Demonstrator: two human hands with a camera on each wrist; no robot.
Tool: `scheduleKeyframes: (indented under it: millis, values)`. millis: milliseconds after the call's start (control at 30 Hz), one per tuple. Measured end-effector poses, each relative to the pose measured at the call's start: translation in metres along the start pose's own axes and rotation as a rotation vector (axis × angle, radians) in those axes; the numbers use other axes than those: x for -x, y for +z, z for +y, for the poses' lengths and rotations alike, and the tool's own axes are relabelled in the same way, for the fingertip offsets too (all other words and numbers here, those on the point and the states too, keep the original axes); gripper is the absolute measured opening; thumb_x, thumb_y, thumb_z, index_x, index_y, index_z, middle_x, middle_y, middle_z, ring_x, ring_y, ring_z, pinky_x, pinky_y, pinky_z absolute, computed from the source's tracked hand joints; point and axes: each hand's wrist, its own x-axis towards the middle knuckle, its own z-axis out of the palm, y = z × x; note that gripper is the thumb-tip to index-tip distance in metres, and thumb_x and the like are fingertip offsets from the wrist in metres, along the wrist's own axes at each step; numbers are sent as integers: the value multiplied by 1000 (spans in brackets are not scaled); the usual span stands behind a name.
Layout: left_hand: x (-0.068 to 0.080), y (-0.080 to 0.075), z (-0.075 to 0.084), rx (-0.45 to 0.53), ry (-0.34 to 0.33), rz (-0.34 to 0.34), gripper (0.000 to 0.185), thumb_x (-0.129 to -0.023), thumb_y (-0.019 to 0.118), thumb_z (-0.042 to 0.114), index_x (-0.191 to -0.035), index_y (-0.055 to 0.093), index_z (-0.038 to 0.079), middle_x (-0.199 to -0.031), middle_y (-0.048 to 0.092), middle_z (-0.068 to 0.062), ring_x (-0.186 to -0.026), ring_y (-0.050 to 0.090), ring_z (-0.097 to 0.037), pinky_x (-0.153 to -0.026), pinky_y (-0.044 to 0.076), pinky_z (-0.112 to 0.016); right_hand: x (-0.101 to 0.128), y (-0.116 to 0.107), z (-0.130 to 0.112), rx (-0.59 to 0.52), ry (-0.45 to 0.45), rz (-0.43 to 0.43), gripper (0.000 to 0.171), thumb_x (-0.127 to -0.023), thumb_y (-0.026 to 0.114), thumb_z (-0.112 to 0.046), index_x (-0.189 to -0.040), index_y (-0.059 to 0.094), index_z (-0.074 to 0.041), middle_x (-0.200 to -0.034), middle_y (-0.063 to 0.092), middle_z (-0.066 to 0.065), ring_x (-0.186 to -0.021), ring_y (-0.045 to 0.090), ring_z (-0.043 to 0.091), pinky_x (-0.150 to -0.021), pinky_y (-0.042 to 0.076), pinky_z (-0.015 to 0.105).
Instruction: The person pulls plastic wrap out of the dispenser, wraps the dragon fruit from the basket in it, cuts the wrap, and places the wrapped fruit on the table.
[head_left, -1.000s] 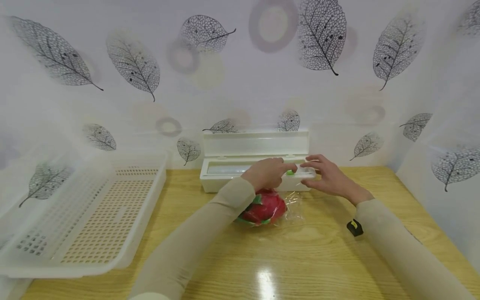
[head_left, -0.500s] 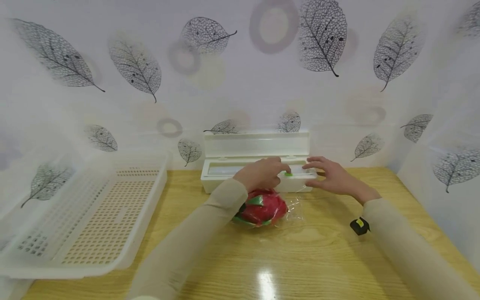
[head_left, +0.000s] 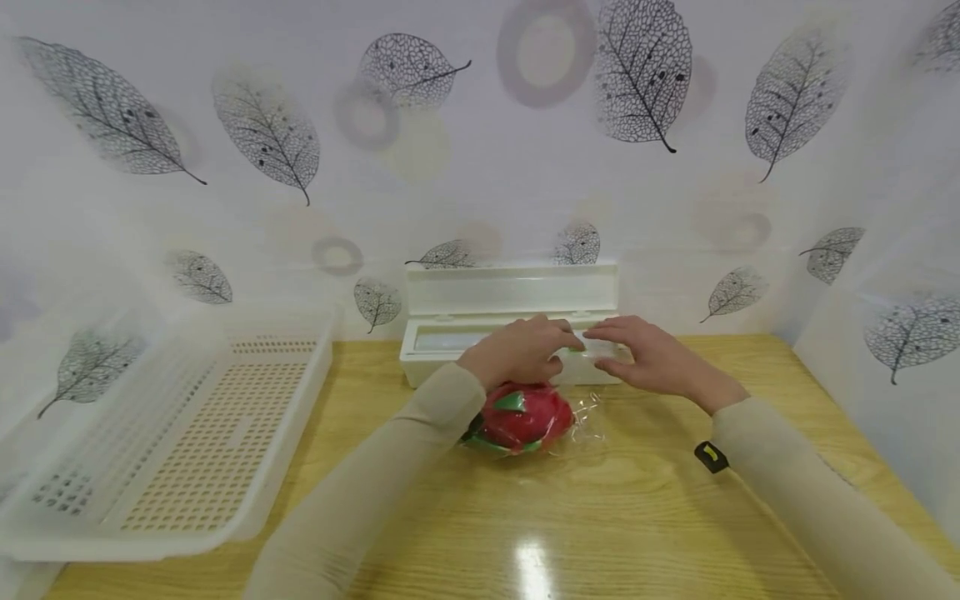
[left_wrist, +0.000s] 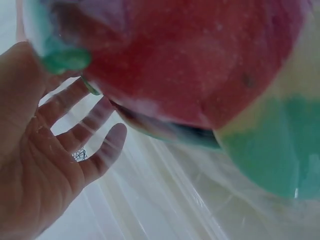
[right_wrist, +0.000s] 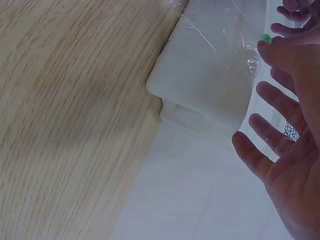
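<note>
A white cling film dispenser [head_left: 430,371] stands at the back of the table with its lid [head_left: 510,292] raised. My left hand [head_left: 517,350] reaches over its front edge, the index finger at the small green slide cutter [right_wrist: 267,38]. Its other fingers are loosely spread in the left wrist view. My right hand [head_left: 652,358] is at the dispenser's right part, fingers relaxed and apart, its thumb tip beside the cutter in the right wrist view. Below my left hand lies a red dragon fruit [head_left: 528,417] with green scales, under clear film [head_left: 588,417] that runs toward the dispenser.
A white perforated plastic basket [head_left: 258,467] stands at the table's left. A leaf-printed curtain [head_left: 480,167] hangs behind and along the sides. A small black piece with a yellow mark [head_left: 711,457] sits at my right sleeve. The wooden table [head_left: 600,517] stretches in front.
My left hand has shifted slightly left along the dispenser's edge, and the green cutter with it. My right hand first drew a little right, then came back left toward the cutter.
</note>
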Motion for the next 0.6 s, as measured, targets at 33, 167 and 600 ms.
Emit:
scheduleKeyframes:
  millis: [33, 167, 600]
  values:
    - [0, 0, 0, -3, -4, -3, 49, -99, 56, 14, -148, 56, 20, -147, 58, -2, -122, 59, -23, -102, 54, -38, -1, 1, 0, 11, -8, -1, 41, -92, 75, -13, -131, 67, -2, -131, 68, 17, -123, 60, 40, -103, 49, 60]
    - [-3, 4, -1, -20, -7, -14, 56, -98, 56, 13, -152, 50, 22, -146, 55, -2, -117, 58, -22, -95, 55, -35, -1, 3, 1, 52, -40, 8, 28, -91, 75, -9, -119, 74, -4, -116, 72, 13, -109, 64, 34, -93, 53, 54]
    - [-11, 9, -2, -122, 0, 4, 51, -97, 58, 12, -147, 57, 24, -140, 55, 1, -109, 60, -18, -88, 58, -32, 5, 11, 12, 42, -68, 117, 19, -88, 77, -5, -106, 78, -7, -106, 77, 8, -100, 68, 29, -85, 57, 50]
